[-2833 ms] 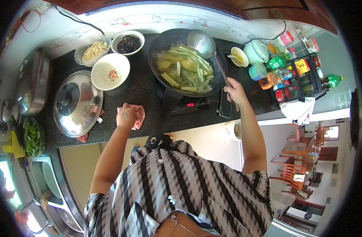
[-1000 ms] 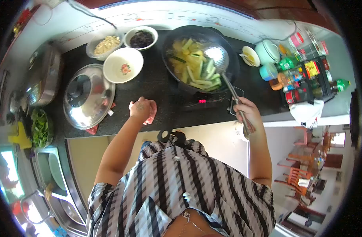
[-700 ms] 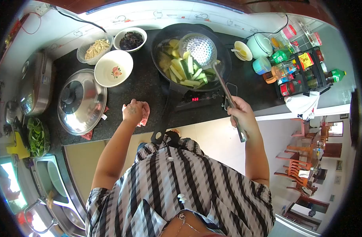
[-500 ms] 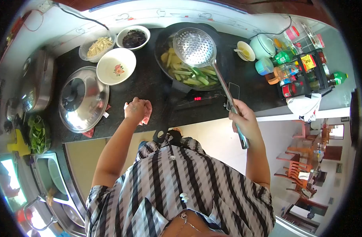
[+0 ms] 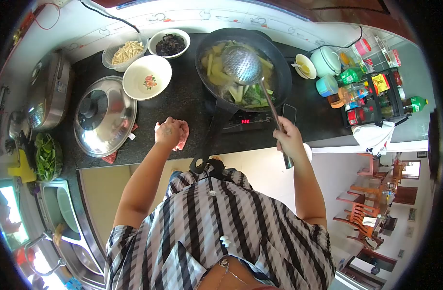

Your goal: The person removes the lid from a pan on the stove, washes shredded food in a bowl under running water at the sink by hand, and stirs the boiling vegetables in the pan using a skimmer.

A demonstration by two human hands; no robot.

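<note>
My right hand (image 5: 289,137) is closed round the handle of a metal skimmer (image 5: 242,65). The skimmer's perforated bowl is in the dark pan (image 5: 285,77), among pale strips and green leafy pieces in liquid. The pan sits on an induction cooker with a lit red display (image 5: 245,121), and its long handle points toward me. My left hand (image 5: 167,133) rests on the counter with its fingers curled over a pink, folded cloth-like thing (image 5: 184,135); the fingertips are partly hidden.
Left of the pan are an empty flowered bowl (image 5: 134,79), a bowl of dark pieces (image 5: 178,54), a bowl of pale strips (image 5: 109,60) and a pan lid (image 5: 105,140). A small bowl (image 5: 304,73) and a bottle rack (image 5: 380,94) stand right.
The skimmer has gone down from above the pan into its contents, and the vegetables have shifted. My right hand has moved slightly left and up. My left hand stays on the pink thing.
</note>
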